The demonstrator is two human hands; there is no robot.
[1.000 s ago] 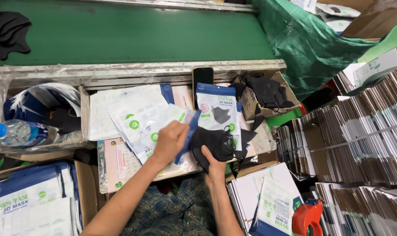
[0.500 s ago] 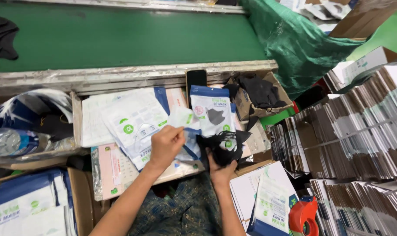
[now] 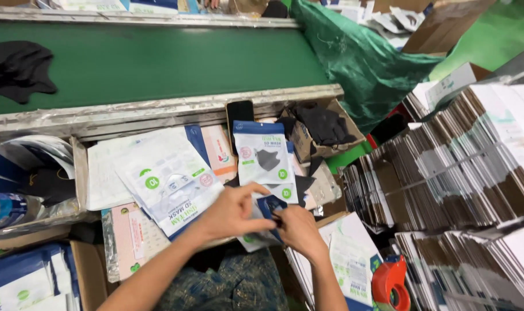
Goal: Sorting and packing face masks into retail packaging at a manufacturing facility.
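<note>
My left hand (image 3: 232,211) and my right hand (image 3: 299,230) meet over a small white and blue plastic pouch (image 3: 262,214) in front of me. Both hands grip it, the left on its top edge, the right pushing something dark into its opening. Behind it a filled pouch with a black mask (image 3: 262,156) stands up against the work tray. To its left, empty white and blue pouches (image 3: 168,183) lie fanned out.
A green conveyor belt (image 3: 158,57) runs across the back, with black masks (image 3: 17,69) at its left. A cardboard box of black masks (image 3: 322,128), a phone (image 3: 239,112), stacked flat cartons (image 3: 446,167), a red tape dispenser (image 3: 391,282), a water bottle (image 3: 5,208).
The black mask in my right hand has gone out of sight into the pouch, and both hands have drawn together toward me around the pouch.
</note>
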